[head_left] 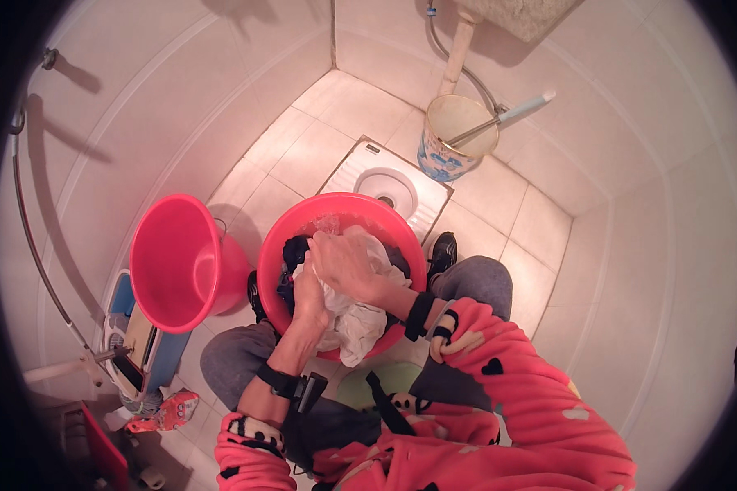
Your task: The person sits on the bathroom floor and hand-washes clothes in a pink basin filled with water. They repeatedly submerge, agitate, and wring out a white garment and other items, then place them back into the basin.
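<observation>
A red basin (pixel 415 237) stands between my knees, holding sudsy water, dark garments (pixel 295 250) and a white cloth garment (pixel 359 329). My left hand (pixel 306 293) grips the white garment near the basin's middle; its fingertips are partly hidden. Across from it, my right hand (pixel 348 266) presses close against the left one with the back of the hand up, gripping the same cloth. Part of the white garment hangs down toward the basin's near rim. Its exact kind cannot be made out.
A tall red bucket (pixel 221 282) stands at left, beside a blue rack (pixel 165 353). Beyond the basin, a squat toilet (pixel 409 192) is set in the tiled floor. A patterned bucket (pixel 444 159) with a long-handled tool (pixel 504 116) stands at the back right. Tiled walls surround everything.
</observation>
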The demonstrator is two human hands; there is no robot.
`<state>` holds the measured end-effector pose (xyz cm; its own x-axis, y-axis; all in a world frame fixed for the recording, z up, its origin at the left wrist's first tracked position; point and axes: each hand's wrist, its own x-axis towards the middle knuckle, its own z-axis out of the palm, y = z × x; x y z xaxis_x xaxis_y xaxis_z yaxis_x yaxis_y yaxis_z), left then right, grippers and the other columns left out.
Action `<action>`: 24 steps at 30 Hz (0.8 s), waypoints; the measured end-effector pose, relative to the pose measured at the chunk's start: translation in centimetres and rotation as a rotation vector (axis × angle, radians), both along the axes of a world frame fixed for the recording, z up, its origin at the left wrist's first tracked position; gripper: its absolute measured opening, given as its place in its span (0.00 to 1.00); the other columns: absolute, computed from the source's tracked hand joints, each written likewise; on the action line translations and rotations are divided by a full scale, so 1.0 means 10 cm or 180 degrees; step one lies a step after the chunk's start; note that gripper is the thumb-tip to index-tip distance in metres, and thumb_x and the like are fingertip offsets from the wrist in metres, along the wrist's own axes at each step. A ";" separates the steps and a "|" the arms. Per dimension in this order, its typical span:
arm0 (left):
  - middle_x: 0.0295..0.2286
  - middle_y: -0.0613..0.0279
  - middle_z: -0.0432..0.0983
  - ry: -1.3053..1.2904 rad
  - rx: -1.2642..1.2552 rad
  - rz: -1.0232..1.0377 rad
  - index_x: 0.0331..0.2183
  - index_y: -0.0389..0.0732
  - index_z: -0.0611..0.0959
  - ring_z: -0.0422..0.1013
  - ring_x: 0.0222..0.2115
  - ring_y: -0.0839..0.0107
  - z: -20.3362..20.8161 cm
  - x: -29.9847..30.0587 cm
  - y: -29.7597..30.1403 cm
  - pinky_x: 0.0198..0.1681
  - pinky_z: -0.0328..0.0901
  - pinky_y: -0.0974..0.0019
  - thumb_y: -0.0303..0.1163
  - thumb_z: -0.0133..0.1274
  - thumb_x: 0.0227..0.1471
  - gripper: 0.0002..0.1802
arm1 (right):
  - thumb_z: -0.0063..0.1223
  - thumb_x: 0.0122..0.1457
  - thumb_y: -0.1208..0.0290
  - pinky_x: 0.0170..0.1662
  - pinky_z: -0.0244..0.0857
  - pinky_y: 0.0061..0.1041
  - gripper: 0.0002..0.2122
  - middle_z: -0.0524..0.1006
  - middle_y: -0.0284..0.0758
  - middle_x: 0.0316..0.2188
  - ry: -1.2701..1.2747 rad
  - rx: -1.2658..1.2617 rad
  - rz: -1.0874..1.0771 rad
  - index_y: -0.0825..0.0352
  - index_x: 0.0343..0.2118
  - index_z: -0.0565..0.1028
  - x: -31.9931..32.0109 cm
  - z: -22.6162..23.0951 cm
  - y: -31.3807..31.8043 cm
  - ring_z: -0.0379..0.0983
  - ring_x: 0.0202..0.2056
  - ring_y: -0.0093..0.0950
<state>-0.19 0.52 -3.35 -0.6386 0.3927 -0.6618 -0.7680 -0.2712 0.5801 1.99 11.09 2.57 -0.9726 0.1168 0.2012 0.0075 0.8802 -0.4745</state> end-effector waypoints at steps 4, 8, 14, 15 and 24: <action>0.21 0.66 0.72 0.0076 0.0282 0.0403 0.26 0.46 0.75 0.72 0.27 0.70 0.07 -0.15 -0.08 0.32 0.68 0.64 0.57 0.41 0.58 0.25 | 0.43 0.58 0.67 0.24 0.68 0.38 0.10 0.76 0.45 0.22 -0.0208 -0.0171 0.0421 0.67 0.24 0.71 0.17 0.10 -0.18 0.75 0.23 0.40; 0.30 0.64 0.76 -0.0033 0.0753 0.0037 0.34 0.44 0.78 0.73 0.33 0.70 0.00 -0.07 -0.05 0.36 0.68 0.62 0.56 0.43 0.58 0.24 | 0.42 0.59 0.68 0.25 0.69 0.38 0.10 0.75 0.45 0.19 -0.0100 -0.0015 0.0190 0.67 0.24 0.70 0.14 0.11 -0.14 0.76 0.23 0.41; 0.39 0.65 0.75 -0.0244 0.0277 0.0125 0.44 0.40 0.76 0.71 0.39 0.72 -0.02 -0.01 0.00 0.41 0.66 0.67 0.56 0.44 0.58 0.28 | 0.42 0.59 0.66 0.26 0.69 0.43 0.09 0.76 0.45 0.20 -0.0261 -0.0337 -0.0071 0.67 0.34 0.67 0.10 0.00 -0.07 0.76 0.23 0.44; 0.39 0.65 0.75 -0.0129 0.0084 0.0297 0.44 0.40 0.76 0.71 0.39 0.72 0.00 -0.04 -0.01 0.41 0.66 0.67 0.56 0.44 0.58 0.28 | 0.42 0.58 0.66 0.27 0.69 0.43 0.10 0.77 0.45 0.20 -0.0459 -0.0391 0.0035 0.68 0.37 0.66 0.14 0.01 -0.12 0.76 0.24 0.44; 0.40 0.64 0.74 -0.0096 -0.0189 -0.0026 0.45 0.41 0.77 0.69 0.41 0.72 -0.14 0.02 0.04 0.43 0.65 0.66 0.55 0.45 0.57 0.28 | 0.44 0.57 0.69 0.24 0.64 0.43 0.16 0.75 0.44 0.16 0.0750 -0.0215 -0.0426 0.67 0.49 0.67 0.10 0.09 -0.07 0.73 0.19 0.43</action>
